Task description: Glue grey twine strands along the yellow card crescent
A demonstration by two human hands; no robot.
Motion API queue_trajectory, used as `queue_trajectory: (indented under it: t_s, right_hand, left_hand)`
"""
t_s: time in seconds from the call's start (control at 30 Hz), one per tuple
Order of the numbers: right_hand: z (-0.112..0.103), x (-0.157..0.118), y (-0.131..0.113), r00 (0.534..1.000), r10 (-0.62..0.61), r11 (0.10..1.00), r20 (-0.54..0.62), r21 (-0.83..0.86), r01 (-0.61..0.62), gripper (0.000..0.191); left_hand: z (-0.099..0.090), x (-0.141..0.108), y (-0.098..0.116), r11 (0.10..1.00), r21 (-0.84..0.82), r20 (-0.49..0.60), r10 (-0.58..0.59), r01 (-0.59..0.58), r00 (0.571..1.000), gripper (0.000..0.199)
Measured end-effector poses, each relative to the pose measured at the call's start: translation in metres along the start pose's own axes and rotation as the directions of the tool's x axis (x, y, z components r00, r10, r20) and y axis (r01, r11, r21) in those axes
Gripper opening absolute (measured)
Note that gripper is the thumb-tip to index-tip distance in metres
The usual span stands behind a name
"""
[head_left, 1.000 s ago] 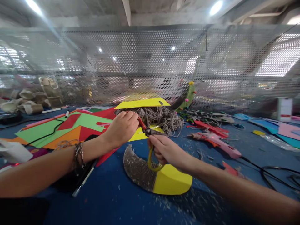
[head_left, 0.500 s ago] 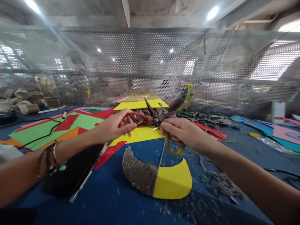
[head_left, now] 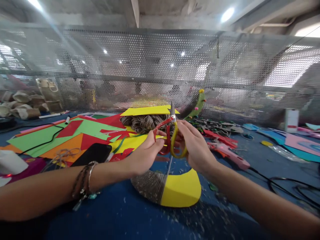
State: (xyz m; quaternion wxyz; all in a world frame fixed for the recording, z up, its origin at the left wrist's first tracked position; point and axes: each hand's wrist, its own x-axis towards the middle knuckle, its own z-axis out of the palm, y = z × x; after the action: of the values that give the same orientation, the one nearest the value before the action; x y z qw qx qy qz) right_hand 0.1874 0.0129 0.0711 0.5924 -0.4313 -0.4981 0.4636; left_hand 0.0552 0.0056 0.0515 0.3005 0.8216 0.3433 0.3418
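My left hand (head_left: 149, 154) is closed on the red handle of a pair of scissors (head_left: 173, 115). My right hand (head_left: 196, 146) grips the yellow handle. The blades are together and point upward. Below them a curved yellow card (head_left: 182, 190) lies on the blue table, its left half wound with grey yarn (head_left: 151, 187). A pale strand (head_left: 169, 165) rises from the card toward the scissors; its upper end is hidden by my hands. Behind the scissors sits a bundle of grey yarn (head_left: 145, 123), partly under a yellow sheet (head_left: 147, 110).
Coloured paper sheets (head_left: 45, 138) and a black phone (head_left: 93, 155) lie at left. A pink glue gun (head_left: 233, 156) with a black cable is at right, beside red scraps (head_left: 222, 138). A green curved piece with pompoms (head_left: 200, 103) leans near the perforated metal screen (head_left: 140, 66).
The scissor blades have swung from wide apart to together. My left hand has moved right and down, toward my right hand. The pink glue gun has come into sight.
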Motion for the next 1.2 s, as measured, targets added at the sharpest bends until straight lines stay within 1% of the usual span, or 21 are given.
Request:
queue_trajectory:
  t_s: [0.1,0.17,0.2,0.3,0.37,0.43,0.5,0.53,0.57,0.6,0.63,0.7,0.73,0.77,0.8,0.87,0.93,1.0,1.03,1.1,1.2]
  right_hand:
    - [-0.003,-0.001,0.0,0.987,0.152,0.988,0.055,-0.008,-0.152,0.019]
    - [-0.007,0.001,-0.005,0.974,0.185,0.981,0.131,0.027,-0.19,0.021]
    - [-0.009,0.002,-0.008,0.968,0.169,0.982,0.188,0.048,-0.181,0.02]
    - [-0.015,0.007,-0.02,0.92,0.087,0.991,0.383,0.057,-0.117,0.011]
    - [-0.019,0.011,-0.028,0.893,0.034,0.998,0.449,0.024,-0.049,0.007]
    - [-0.027,0.018,-0.036,0.907,-0.048,0.997,0.418,-0.027,0.065,0.01]
    - [-0.039,0.028,-0.043,0.921,-0.157,0.965,0.357,-0.142,0.219,0.012]
    - [-0.047,0.033,-0.047,0.918,-0.212,0.926,0.335,-0.232,0.298,0.013]
    - [-0.056,0.039,-0.051,0.906,-0.241,0.865,0.349,-0.346,0.363,0.014]
    - [-0.065,0.045,-0.054,0.891,-0.262,0.773,0.372,-0.472,0.424,0.016]
    - [-0.074,0.05,-0.056,0.872,-0.28,0.643,0.402,-0.596,0.481,0.017]
    - [-0.086,0.06,-0.056,0.827,-0.283,0.346,0.486,-0.753,0.56,0.018]
    - [-0.088,0.063,-0.053,0.806,-0.259,0.23,0.532,-0.777,0.586,0.018]
    - [-0.088,0.066,-0.049,0.784,-0.223,0.145,0.579,-0.776,0.614,0.019]
    - [-0.086,0.067,-0.044,0.761,-0.177,0.089,0.624,-0.76,0.644,0.02]
    - [-0.074,0.066,-0.031,0.703,-0.073,0.026,0.708,-0.703,0.711,0.023]
    - [-0.056,0.062,-0.018,0.636,0.028,-0.011,0.771,-0.636,0.772,0.028]
    - [-0.035,0.056,-0.007,0.587,0.109,-0.04,0.802,-0.586,0.809,0.03]
    - [-0.025,0.053,-0.001,0.577,0.143,-0.064,0.804,-0.574,0.816,0.03]
    - [-0.005,0.049,0.009,0.578,0.182,-0.14,0.795,-0.561,0.816,0.029]
    - [0.016,0.048,0.022,0.541,0.167,-0.244,0.825,-0.497,0.833,0.023]
  left_hand:
    - [0.003,0.001,0.01,1.0,0.009,0.011,0.022,-0.022,1.0,0.03]
    - [-0.002,0.005,0.014,0.995,-0.095,0.001,0.012,-0.012,1.0,0.031]
    - [-0.007,0.008,0.015,0.985,-0.17,-0.008,0.002,-0.003,1.0,0.032]
    - [-0.024,0.015,0.015,0.931,-0.364,0.012,0.037,-0.03,0.999,0.034]
    - [-0.034,0.016,0.011,0.911,-0.407,0.077,0.106,-0.066,0.991,0.035]
    - [-0.04,0.011,0.002,0.935,-0.352,0.149,0.111,-0.052,0.982,0.037]
    - [-0.043,-0.002,-0.011,0.985,-0.175,0.233,0.052,-0.011,0.971,0.048]
    - [-0.044,-0.009,-0.019,0.998,-0.051,0.256,0.037,-0.025,0.966,0.053]
    - [-0.044,-0.018,-0.027,0.992,0.113,0.341,0.014,-0.055,0.94,0.056]
    - [-0.045,-0.026,-0.036,0.956,0.27,0.397,0.0,-0.117,0.918,0.061]
    - [-0.045,-0.033,-0.043,0.912,0.365,0.452,0.003,-0.188,0.892,0.069]
    - [-0.045,-0.044,-0.055,0.871,0.418,0.504,0.015,-0.259,0.864,0.074]
    - [-0.045,-0.047,-0.058,0.867,0.415,0.51,0.029,-0.276,0.86,0.073]
    - [-0.045,-0.048,-0.061,0.869,0.407,0.507,0.042,-0.282,0.861,0.07]
    - [-0.045,-0.048,-0.061,0.871,0.4,0.502,0.052,-0.285,0.863,0.065]
    - [-0.044,-0.044,-0.061,0.869,0.4,0.503,0.059,-0.293,0.862,0.059]
    - [-0.044,-0.04,-0.059,0.859,0.405,0.522,0.065,-0.314,0.85,0.057]
    - [-0.044,-0.037,-0.058,0.849,0.402,0.545,0.078,-0.342,0.834,0.057]
    - [-0.045,-0.036,-0.058,0.847,0.395,0.558,0.087,-0.357,0.825,0.058]
    - [-0.046,-0.037,-0.058,0.842,0.377,0.582,0.107,-0.385,0.806,0.059]
    - [-0.048,-0.04,-0.058,0.84,0.355,0.595,0.136,-0.41,0.792,0.06]
